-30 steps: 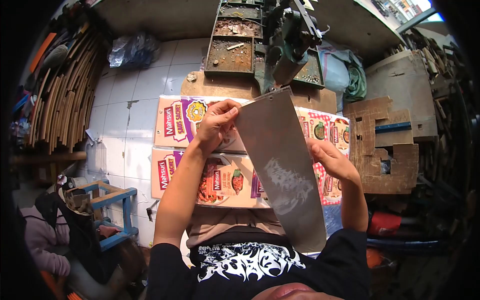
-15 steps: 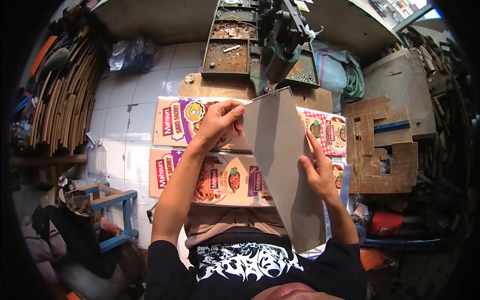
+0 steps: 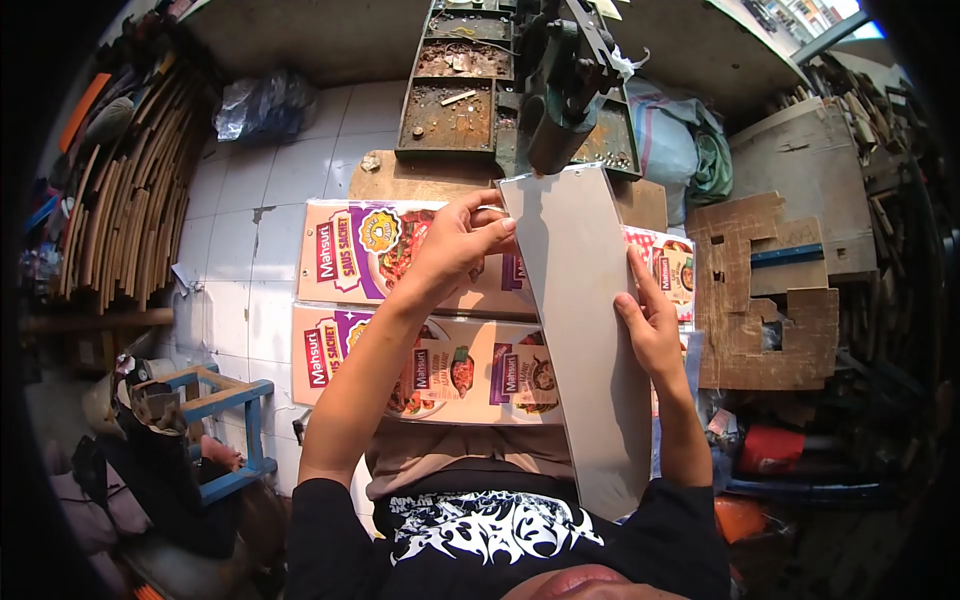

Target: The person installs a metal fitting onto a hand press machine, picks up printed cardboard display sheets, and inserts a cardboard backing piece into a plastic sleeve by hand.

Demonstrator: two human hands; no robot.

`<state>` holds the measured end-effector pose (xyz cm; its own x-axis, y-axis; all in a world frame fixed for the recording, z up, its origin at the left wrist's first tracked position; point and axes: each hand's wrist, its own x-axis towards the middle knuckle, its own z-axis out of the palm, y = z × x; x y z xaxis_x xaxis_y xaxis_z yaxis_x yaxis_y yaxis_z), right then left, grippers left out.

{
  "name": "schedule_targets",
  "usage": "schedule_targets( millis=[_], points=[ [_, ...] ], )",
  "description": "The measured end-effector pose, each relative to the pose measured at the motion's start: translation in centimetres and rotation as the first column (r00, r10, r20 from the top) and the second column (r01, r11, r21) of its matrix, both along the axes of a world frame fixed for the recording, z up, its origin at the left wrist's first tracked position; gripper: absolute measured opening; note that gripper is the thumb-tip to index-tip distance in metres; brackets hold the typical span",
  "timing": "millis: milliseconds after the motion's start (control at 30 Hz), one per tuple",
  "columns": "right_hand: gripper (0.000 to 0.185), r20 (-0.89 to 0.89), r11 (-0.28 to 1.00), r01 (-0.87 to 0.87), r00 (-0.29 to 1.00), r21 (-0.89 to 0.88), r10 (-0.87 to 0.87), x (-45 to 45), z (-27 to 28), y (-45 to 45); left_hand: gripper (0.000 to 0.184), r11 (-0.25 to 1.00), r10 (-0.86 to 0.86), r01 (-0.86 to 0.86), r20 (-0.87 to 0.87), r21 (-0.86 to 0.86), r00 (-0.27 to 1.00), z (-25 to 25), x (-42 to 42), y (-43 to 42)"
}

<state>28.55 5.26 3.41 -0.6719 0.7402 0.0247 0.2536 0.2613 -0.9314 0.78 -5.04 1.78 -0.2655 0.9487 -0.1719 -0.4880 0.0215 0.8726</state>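
Note:
A long grey board is held up between my hands, its plain side towards me. My left hand pinches its left edge near the top corner. On the right edge, my right hand grips it with thumb in front and fingers along the side. The board's far end reaches the foot of a dark green press; whether they touch I cannot tell. Below lie printed sauce sachet panels, an upper one and a lower one, partly covered by my arms and the board.
Metal trays with small parts flank the press. A cut brown board lies to the right. At left stand a blue stool frame and a stack of wooden strips. A white sack sits behind.
The grey board has turned more upright and its far end has shifted right, under the press. Both hands have moved slightly to the right with it, still holding on.

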Motion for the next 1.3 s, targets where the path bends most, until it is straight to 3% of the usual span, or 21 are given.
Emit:
schedule_targets(
  millis=[267,300,400,633,900,1300],
  points=[
    [0.058,0.022,0.999,0.035,0.999,-0.037,-0.034,-0.7,0.0,0.6,0.049,1.000,0.022,-0.021,-0.014,0.009,1.000,-0.6,0.1,0.6],
    [0.058,0.021,0.999,0.032,0.999,-0.042,-0.031,-0.8,0.0,0.6,0.049,0.995,0.068,-0.069,0.011,0.077,0.998,-1.0,0.5,1.2],
    [0.059,0.027,1.000,0.026,0.999,0.018,-0.026,-0.7,-0.6,0.8,0.049,0.999,0.040,-0.041,-0.035,-0.023,0.999,-0.6,0.2,0.7],
    [0.058,0.032,1.000,0.019,0.999,0.010,-0.020,-0.8,-0.2,0.6,0.048,0.998,0.047,-0.047,-0.002,0.033,0.999,-1.4,0.3,0.7],
    [0.059,0.016,0.998,0.009,1.000,0.068,-0.010,-0.6,-0.9,0.9,0.049,0.999,0.043,-0.043,-0.011,0.001,0.999,-1.0,0.2,0.5],
    [0.059,0.059,1.000,0.019,0.998,0.020,-0.020,-0.6,-0.8,0.8,0.045,0.999,0.040,-0.042,-0.062,-0.021,0.997,-0.9,0.3,0.4]
  ],
)
